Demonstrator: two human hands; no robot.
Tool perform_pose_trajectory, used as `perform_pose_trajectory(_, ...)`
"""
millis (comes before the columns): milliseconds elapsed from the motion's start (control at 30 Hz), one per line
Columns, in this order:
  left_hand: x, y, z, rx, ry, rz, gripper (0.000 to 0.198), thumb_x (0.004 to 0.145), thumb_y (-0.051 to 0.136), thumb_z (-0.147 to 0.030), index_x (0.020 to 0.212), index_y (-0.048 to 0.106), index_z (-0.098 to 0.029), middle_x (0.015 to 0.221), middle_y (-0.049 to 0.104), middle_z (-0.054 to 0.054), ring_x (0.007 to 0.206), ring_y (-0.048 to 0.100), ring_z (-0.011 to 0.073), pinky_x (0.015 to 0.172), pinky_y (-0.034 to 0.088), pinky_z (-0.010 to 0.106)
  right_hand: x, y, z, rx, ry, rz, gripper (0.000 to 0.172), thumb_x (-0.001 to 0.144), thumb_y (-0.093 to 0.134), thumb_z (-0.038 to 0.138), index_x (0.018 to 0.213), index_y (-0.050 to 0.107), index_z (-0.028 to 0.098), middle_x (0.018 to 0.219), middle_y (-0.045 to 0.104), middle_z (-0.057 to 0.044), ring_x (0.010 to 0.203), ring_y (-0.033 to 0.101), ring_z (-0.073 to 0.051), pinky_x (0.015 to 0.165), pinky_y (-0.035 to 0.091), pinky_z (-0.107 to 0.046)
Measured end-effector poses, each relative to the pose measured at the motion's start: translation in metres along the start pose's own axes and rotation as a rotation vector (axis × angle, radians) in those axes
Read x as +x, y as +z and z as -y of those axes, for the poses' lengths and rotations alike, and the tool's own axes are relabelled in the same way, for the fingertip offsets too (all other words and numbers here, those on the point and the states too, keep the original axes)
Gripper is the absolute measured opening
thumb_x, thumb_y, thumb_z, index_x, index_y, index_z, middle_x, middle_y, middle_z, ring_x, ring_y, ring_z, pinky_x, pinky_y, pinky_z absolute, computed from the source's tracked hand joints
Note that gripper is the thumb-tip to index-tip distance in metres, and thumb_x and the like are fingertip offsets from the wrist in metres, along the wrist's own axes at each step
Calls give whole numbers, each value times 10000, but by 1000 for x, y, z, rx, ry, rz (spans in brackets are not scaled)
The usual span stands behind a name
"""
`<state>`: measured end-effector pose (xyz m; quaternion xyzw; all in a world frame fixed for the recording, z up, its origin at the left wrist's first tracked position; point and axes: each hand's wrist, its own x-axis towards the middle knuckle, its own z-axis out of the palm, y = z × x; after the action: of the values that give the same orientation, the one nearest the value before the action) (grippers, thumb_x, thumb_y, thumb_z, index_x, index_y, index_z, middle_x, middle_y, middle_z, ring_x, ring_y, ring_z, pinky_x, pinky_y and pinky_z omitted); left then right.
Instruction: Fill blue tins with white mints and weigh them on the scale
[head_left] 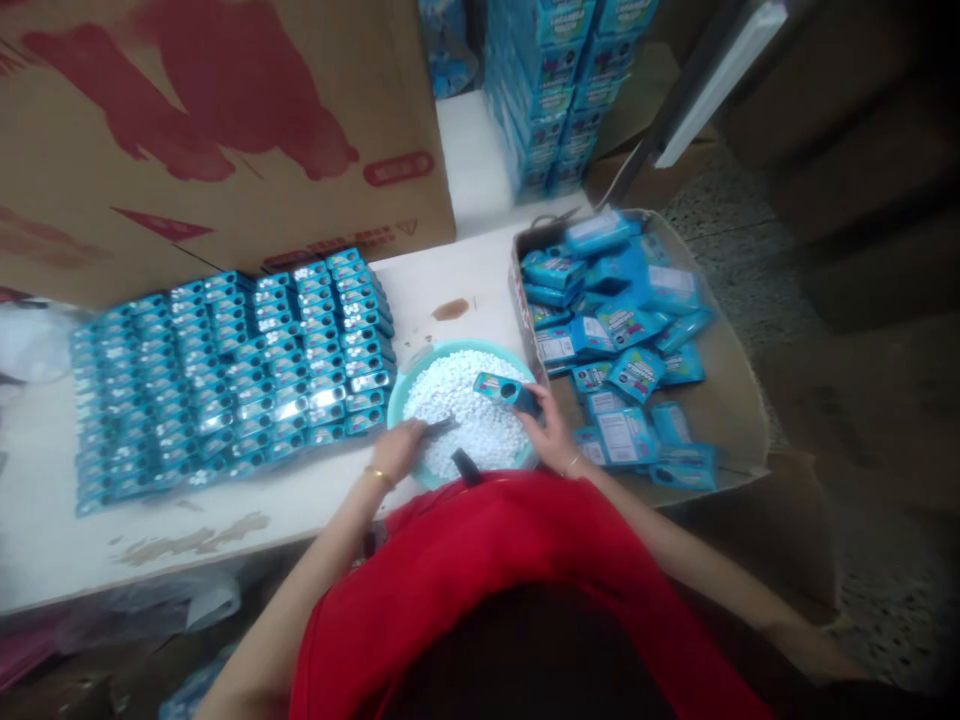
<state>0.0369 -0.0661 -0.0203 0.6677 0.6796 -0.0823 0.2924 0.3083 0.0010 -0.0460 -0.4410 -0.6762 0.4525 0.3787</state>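
Note:
A teal bowl (409, 379) full of small white pellets (457, 405) sits on the white table in front of me. My right hand (551, 432) is closed on a small blue box (506, 391), held over the bowl. My left hand (401, 448) is closed around a thin dark tool (439, 427) that points into the pellets. A gold bangle circles my left wrist. My red top hides the near rim of the bowl.
Rows of several blue boxes (225, 375) lie on the white table (67, 520) to the left. A cardboard tray (731, 400) at right holds loose blue boxes (622, 330). A big carton (225, 130) stands behind, and stacked blue packs (555, 90) beyond.

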Motion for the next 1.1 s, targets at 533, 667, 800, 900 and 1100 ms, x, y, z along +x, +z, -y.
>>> perform_pose_trajectory(533, -35, -48, -2, -404, 259, -205, 256, 931, 480, -365, 1097, 562, -189, 962, 648, 60, 852, 609, 166, 779, 480, 289, -2, 1, 0, -9, 12, 63, 380, 890, 522, 272, 1264, 464, 234, 1240, 567, -98, 1186, 525, -236, 1037, 413, -423)
perform_pose_trajectory(667, -38, -91, -24, -246, 339, -187, 226, 946, 449, -321, 1085, 572, -191, 984, 637, 62, 873, 604, 164, 781, 474, 289, -2, -1, 5, -29, -35, 151, 391, 899, 490, 244, 1289, 468, 238, 1274, 560, -104, 1205, 519, -241, 1049, 405, -448)
perform_pose_trajectory(800, -32, -116, -56, 95, 336, -110, 222, 946, 431, -290, 1041, 601, -183, 937, 633, 65, 823, 613, 180, 675, 470, 279, -4, 1, 5, -37, -91, 194, 411, 906, 478, 227, 1316, 457, 253, 1311, 545, -100, 1238, 498, -234, 1065, 395, -461)
perform_pose_trajectory(900, -36, -132, -84, 350, 296, -79, 213, 943, 413, -224, 978, 614, -166, 889, 618, 77, 775, 604, 193, 577, 440, 267, -4, 3, 4, -35, -112, 198, 409, 910, 474, 228, 1318, 456, 255, 1314, 546, -99, 1242, 497, -228, 1067, 396, -459)
perform_pose_trajectory(1100, -63, -155, -103, 413, 240, -134, 171, 893, 438, -129, 951, 596, -154, 938, 591, 82, 794, 592, 198, 589, 468, 280, -6, 2, 10, 27, -83, 205, 401, 902, 514, 249, 1300, 461, 245, 1285, 563, -94, 1200, 528, -223, 1043, 416, -431)
